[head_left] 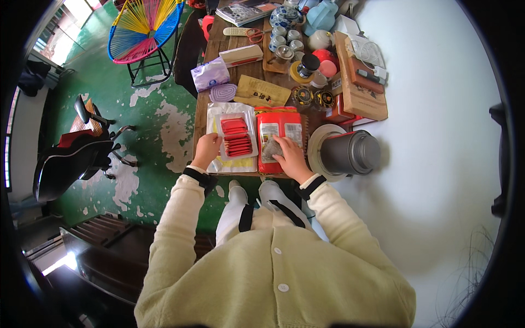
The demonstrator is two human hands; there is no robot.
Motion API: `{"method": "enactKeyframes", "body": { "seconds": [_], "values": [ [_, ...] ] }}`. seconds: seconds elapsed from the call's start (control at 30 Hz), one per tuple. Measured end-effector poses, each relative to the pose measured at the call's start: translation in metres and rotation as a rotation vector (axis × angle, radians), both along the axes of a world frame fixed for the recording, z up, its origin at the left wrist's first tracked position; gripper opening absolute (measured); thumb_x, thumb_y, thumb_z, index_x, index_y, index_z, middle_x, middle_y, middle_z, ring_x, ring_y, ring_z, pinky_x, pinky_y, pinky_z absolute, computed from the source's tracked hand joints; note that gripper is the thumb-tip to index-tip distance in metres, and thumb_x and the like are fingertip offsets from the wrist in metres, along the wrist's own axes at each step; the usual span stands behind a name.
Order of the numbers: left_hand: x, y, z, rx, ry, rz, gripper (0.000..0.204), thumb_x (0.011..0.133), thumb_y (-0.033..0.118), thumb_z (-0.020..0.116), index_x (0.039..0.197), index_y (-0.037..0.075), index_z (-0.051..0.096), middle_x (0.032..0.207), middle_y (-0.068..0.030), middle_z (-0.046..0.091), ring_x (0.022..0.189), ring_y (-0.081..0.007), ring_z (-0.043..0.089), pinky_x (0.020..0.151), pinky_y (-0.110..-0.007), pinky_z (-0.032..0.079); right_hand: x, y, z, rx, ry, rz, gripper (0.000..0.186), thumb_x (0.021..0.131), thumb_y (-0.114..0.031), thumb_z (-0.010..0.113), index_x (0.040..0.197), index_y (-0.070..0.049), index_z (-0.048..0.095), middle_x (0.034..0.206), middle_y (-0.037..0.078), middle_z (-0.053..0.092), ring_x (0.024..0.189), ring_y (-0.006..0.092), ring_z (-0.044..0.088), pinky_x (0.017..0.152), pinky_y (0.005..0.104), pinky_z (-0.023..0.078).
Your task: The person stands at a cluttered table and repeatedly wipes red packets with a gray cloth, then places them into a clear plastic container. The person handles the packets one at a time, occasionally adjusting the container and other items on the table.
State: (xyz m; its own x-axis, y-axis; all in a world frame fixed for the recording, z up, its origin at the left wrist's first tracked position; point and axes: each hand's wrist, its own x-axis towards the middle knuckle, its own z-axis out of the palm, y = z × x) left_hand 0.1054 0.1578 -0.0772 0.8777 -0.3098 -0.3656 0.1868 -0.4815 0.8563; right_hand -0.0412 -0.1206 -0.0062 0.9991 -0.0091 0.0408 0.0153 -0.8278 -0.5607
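Note:
Closed fingers of my left hand point(206, 151) rest against the left edge of a clear plastic tray point(219, 123); what they grip, if anything, is hidden. Inside the tray lie several small red packets point(238, 145) in two groups. Beneath it is a white and yellow bag point(214, 165). My right hand point(293, 160) has its thumb and fingers around a small grey-brown pouch point(271, 148), over the lower part of a red package point(279, 116) with pale label panels. This package lies flat, just right of the tray.
A grey cylindrical container point(342, 151) stands right of my right hand, near the white wall. Farther back are a tan paper envelope point(262, 91), a purple tissue pack point(210, 74), scissors point(255, 36), jars and a tea set point(283, 17). The wooden table's front edge is close to my legs.

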Motion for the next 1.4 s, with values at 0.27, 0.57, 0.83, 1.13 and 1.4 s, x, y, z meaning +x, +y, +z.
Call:
{"method": "enactKeyframes", "body": {
  "seconds": [0.27,0.57,0.83,1.13,1.4],
  "values": [
    [-0.031,0.013,0.042,-0.135,-0.044,0.119,0.017,0.098,0.012,0.061,0.104,-0.003,0.065,0.082,-0.0093,0.071,0.067,-0.0168,0.07,0.055,-0.03,0.056,0.001,-0.025,0.023,0.2,-0.129,0.002,0.063,0.089,-0.012,0.069,0.146,-0.006,0.043,0.128,0.02,0.056,0.119,0.0425,0.053,0.102,0.047,0.043],
    [-0.05,-0.048,0.092,-0.35,0.198,0.066,0.015,0.102,0.012,0.057,0.11,0.0,0.06,0.093,-0.0079,0.069,0.081,-0.017,0.07,0.066,-0.029,0.059,0.009,-0.05,0.086,0.209,-0.351,-0.138,0.06,0.091,-0.015,0.07,0.142,-0.001,0.042,0.129,0.022,0.056,0.118,0.0426,0.054,0.101,0.0467,0.043],
    [-0.07,-0.117,0.071,-0.417,0.321,0.027,0.015,0.101,0.011,0.06,0.106,-0.003,0.059,0.091,-0.0093,0.067,0.078,-0.0202,0.071,0.068,-0.035,0.064,0.023,-0.046,0.075,0.019,-0.377,-0.112,0.058,0.086,-0.014,0.07,0.137,-0.003,0.047,0.124,0.022,0.057,0.108,0.0429,0.057,0.093,0.0505,0.047],
    [-0.08,-0.123,0.048,-0.35,0.301,-0.007,0.016,0.102,0.012,0.06,0.104,-0.004,0.059,0.095,-0.0089,0.067,0.078,-0.0223,0.073,0.068,-0.033,0.063,0.023,-0.015,0.04,-0.146,-0.259,0.004,0.056,0.084,-0.019,0.073,0.134,-0.008,0.052,0.122,0.015,0.06,0.104,0.0354,0.061,0.087,0.0466,0.051],
    [-0.086,-0.123,0.059,-0.352,0.298,0.035,0.017,0.101,0.013,0.061,0.105,-0.004,0.06,0.094,-0.0091,0.068,0.079,-0.0213,0.073,0.069,-0.032,0.062,0.032,-0.048,0.042,-0.273,-0.21,-0.131,0.054,0.081,-0.018,0.075,0.131,-0.01,0.056,0.114,0.012,0.059,0.104,0.0347,0.06,0.088,0.0449,0.051]
  ]
}}
